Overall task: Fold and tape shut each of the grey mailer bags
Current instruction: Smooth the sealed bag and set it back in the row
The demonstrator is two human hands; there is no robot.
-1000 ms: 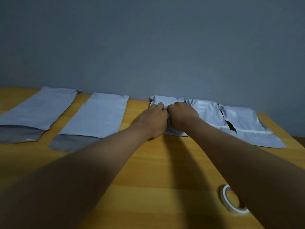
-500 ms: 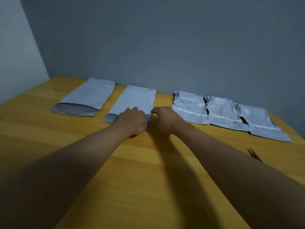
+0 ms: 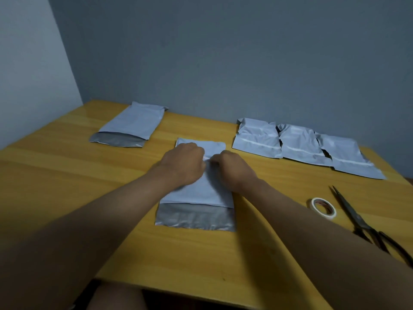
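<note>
I see both hands curled on the open mailer bag (image 3: 196, 191) just left of the tape roll (image 3: 323, 208): left hand (image 3: 182, 163) and right hand (image 3: 234, 167) pinch its middle; three taped bags (image 3: 301, 144) lie beyond the roll

Yellow wooden table (image 3: 67, 186). Far left: one unfolded mailer bag (image 3: 131, 125). Centre: a second unfolded bag (image 3: 196, 211), dark flap nearest. Far right: three folded, taped bags (image 3: 299, 144) overlapping in a row. Near right: tape roll (image 3: 324, 208), just beside scissors (image 3: 362, 222).
</note>
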